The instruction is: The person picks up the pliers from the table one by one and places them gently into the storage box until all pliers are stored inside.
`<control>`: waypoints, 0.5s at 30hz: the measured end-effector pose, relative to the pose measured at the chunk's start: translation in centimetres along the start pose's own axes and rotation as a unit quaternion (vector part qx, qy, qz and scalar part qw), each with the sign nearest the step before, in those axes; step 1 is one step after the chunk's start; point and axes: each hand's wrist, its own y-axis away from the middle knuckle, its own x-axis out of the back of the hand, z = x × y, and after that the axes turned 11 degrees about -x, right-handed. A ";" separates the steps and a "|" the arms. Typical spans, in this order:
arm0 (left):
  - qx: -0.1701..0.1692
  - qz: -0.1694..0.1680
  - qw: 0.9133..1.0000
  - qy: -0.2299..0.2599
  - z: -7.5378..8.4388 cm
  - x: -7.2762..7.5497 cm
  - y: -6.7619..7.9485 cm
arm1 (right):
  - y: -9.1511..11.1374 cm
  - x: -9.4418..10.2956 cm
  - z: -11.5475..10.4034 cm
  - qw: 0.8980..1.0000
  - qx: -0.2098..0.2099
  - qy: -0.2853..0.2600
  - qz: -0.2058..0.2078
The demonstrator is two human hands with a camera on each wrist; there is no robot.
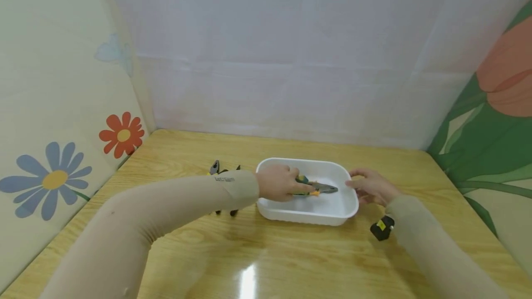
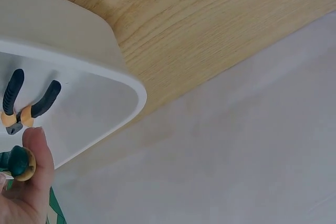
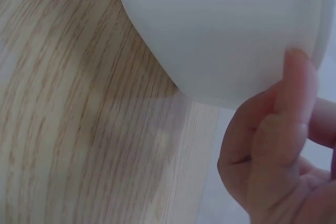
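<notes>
My left hand (image 1: 277,182) reaches over the white tray (image 1: 307,218) from the left. It grips pliers (image 1: 325,188) with green and yellow handles, their grey jaws pointing right, low inside the tray. In the left wrist view, a green handle end (image 2: 20,162) shows beside the thumb. Smaller pliers (image 2: 43,99) with black and orange handles lie in the tray, handles spread. At the tray's right end, my right hand (image 1: 371,186) holds the rim. Close up, a fingertip (image 3: 297,59) presses the outer wall just below the rim; part of the hand lies outside that frame.
Left of the tray, partly hidden behind my left forearm, lie dark tools with plier-like jaws (image 1: 214,168). A black tape measure (image 1: 382,228) with a yellow label sits near my right wrist. A white sheet (image 1: 291,59) hangs behind the wooden table (image 1: 199,262).
</notes>
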 end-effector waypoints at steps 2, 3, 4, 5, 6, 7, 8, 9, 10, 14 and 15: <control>-0.001 -0.002 1.000 0.007 0.0 -0.1 -0.2 | -0.1 0.0 0.0 1.000 -0.001 -0.003 0.000; -0.003 -0.003 1.000 0.007 0.0 -0.2 -0.3 | -0.2 0.0 0.0 1.000 0.000 -0.003 0.000; -0.006 -0.002 1.000 0.009 0.0 -0.3 -0.4 | -0.2 0.0 0.0 1.000 0.000 -0.005 0.000; -0.009 -0.002 1.000 0.010 0.0 -0.3 -0.5 | -0.3 0.0 0.1 1.000 0.001 -0.006 -0.001; -0.012 -0.003 1.000 0.010 -0.1 -0.3 -0.7 | -0.3 0.0 0.1 1.000 0.002 -0.007 -0.002; -0.016 -0.004 1.000 0.012 -0.1 -0.4 -0.9 | -0.3 0.0 0.1 1.000 0.003 -0.007 -0.002; -0.018 -0.007 1.000 0.013 -0.1 -0.4 -1.1 | -0.3 0.0 0.1 1.000 0.004 -0.007 -0.002; -0.021 -0.009 1.000 0.016 -0.2 -0.4 -1.3 | -0.3 0.0 0.1 1.000 0.004 -0.007 -0.002; -0.023 -0.012 0.999 0.023 -0.2 -0.4 -1.5 | -0.3 0.0 0.1 1.000 0.004 -0.008 -0.002; -0.025 -0.021 0.999 0.031 -0.2 -0.9 -2.5 | -0.2 0.0 0.1 1.000 0.002 -0.006 -0.002; -0.026 -0.023 0.999 0.031 -0.2 -1.1 -2.8 | -0.2 -0.1 0.1 1.000 0.001 -0.007 -0.001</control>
